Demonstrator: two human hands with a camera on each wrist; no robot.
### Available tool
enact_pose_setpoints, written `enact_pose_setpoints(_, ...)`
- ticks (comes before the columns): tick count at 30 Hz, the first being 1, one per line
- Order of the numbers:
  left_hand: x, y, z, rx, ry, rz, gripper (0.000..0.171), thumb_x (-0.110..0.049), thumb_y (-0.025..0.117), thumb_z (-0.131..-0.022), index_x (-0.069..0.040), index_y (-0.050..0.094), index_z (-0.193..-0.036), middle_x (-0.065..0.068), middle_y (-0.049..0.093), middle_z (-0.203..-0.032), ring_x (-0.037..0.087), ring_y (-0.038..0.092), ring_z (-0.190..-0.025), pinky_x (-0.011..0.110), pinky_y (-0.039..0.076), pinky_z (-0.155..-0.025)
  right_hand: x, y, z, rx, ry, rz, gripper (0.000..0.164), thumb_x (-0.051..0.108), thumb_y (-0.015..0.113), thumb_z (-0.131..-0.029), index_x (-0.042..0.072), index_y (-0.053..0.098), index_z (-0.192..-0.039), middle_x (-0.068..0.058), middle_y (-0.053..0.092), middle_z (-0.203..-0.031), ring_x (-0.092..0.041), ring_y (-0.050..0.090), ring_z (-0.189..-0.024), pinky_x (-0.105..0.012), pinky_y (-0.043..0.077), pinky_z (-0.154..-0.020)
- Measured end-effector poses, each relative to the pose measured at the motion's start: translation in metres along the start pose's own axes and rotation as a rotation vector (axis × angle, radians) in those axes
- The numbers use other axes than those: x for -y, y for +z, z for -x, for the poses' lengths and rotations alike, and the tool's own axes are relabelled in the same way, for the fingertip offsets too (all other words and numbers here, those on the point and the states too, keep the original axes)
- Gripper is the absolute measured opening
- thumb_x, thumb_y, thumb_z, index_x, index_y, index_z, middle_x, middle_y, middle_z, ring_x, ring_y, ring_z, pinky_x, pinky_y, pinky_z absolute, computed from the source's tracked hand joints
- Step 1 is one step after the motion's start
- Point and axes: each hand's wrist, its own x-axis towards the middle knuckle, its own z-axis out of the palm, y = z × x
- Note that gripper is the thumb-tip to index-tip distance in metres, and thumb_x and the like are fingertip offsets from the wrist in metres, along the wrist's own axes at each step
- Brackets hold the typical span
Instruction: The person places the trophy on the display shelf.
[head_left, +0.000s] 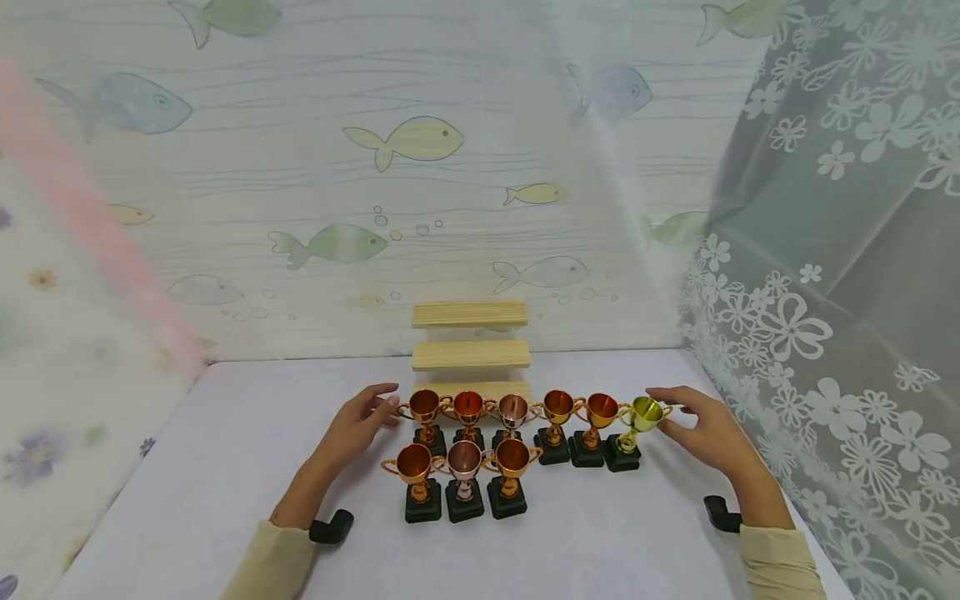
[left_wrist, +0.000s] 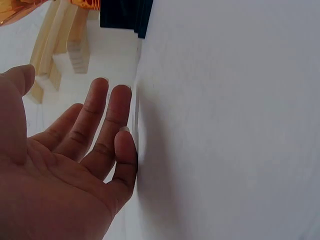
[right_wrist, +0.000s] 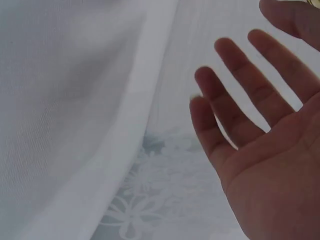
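Several small trophy cups on black bases stand in a back row, with three more in front. My left hand point(head_left: 351, 432) is beside the back row's leftmost orange-gold trophy point(head_left: 425, 406), fingertips close to its handle. At the row's other end, my right hand point(head_left: 708, 432) is nearest a yellow-gold trophy point(head_left: 645, 414), fingers and thumb spread by its handle. The left wrist view shows the left palm point(left_wrist: 65, 175) with loosely bent fingers and nothing in them. Likewise, the right palm point(right_wrist: 280, 155) holds nothing in the right wrist view, its fingers parted.
A stepped wooden rack point(head_left: 471, 355) with three light slats stands behind the trophies. The front row has an orange-gold trophy point(head_left: 415, 463), a rose-coloured trophy point(head_left: 464, 460) and another orange-gold trophy point(head_left: 512, 458). A flowered sheer curtain point(head_left: 840, 333) borders the white table point(head_left: 600, 542) on the right.
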Motion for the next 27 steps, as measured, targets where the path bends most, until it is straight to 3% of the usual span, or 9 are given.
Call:
enact_pose_setpoints(3, 0.000, 0.003, 0.000, 0.025, 0.009, 0.040, 0.059, -0.054, 0.052, -0.100, -0.018, 0.049, -0.146, 0.003, 0.070, -0.107, 0.017, 0.070, -0.095, 0.052, 0.047, -0.098, 0.001, 0.001, 0.000, 0.020, -0.038, -0.009, 0.042, 0.009, 0.073, -0.090, 0.016, 0.065, -0.130, -0.004, 0.067, -0.126, -0.022, 0.061, -0.112, -0.059, 0.049, -0.093)
enact_pose_setpoints(7, 0.002, 0.007, -0.001, 0.034, 0.027, 0.057, 0.048, -0.038, 0.053, -0.104, -0.016, 0.048, -0.146, 0.003, 0.070, -0.106, 0.017, 0.071, -0.095, 0.051, 0.047, -0.099, 0.001, 0.002, 0.001, 0.059, -0.059, -0.047, 0.032, 0.013, 0.075, -0.090, 0.019, 0.068, -0.120, 0.001, 0.068, -0.119, -0.013, 0.060, -0.108, -0.057, 0.050, -0.092)
enact_pose_setpoints(12, 0.002, 0.011, -0.004, 0.060, 0.033, 0.104, 0.045, -0.024, 0.056, -0.103, -0.016, 0.048, -0.146, 0.002, 0.072, -0.106, 0.018, 0.070, -0.096, 0.054, 0.043, -0.104, 0.001, 0.006, 0.002, 0.109, -0.037, -0.123, 0.031, 0.020, 0.078, -0.088, 0.019, 0.068, -0.118, 0.003, 0.068, -0.117, -0.019, 0.061, -0.111, -0.057, 0.050, -0.094)
enact_pose_setpoints(18, 0.005, 0.013, -0.005, 0.118, 0.030, 0.188, 0.046, -0.023, 0.061, -0.101, -0.022, 0.048, -0.145, 0.004, 0.071, -0.109, 0.020, 0.067, -0.103, 0.048, 0.045, -0.105, 0.001, 0.011, 0.004, 0.153, 0.019, -0.188, 0.038, 0.026, 0.079, -0.087, 0.014, 0.068, -0.121, 0.003, 0.069, -0.113, -0.030, 0.061, -0.114, -0.059, 0.048, -0.096)
enact_pose_setpoints(22, 0.006, 0.016, -0.004, 0.124, 0.021, 0.204, 0.045, -0.023, 0.062, -0.101, -0.025, 0.049, -0.144, 0.004, 0.071, -0.111, 0.021, 0.066, -0.107, 0.043, 0.048, -0.102, 0.000, 0.015, 0.002, 0.142, 0.027, -0.205, 0.031, 0.025, 0.079, -0.087, 0.015, 0.071, -0.115, 0.004, 0.070, -0.112, -0.021, 0.062, -0.112, -0.058, 0.048, -0.096)
enact_pose_setpoints(27, 0.004, 0.017, -0.005, 0.102, 0.035, 0.201, 0.046, -0.024, 0.062, -0.101, -0.023, 0.049, -0.144, 0.003, 0.072, -0.108, 0.019, 0.065, -0.108, 0.046, 0.046, -0.104, 0.002, 0.016, -0.002, 0.133, 0.032, -0.223, 0.029, 0.024, 0.080, -0.086, 0.014, 0.072, -0.112, 0.002, 0.071, -0.111, -0.011, 0.063, -0.109, -0.058, 0.047, -0.097)
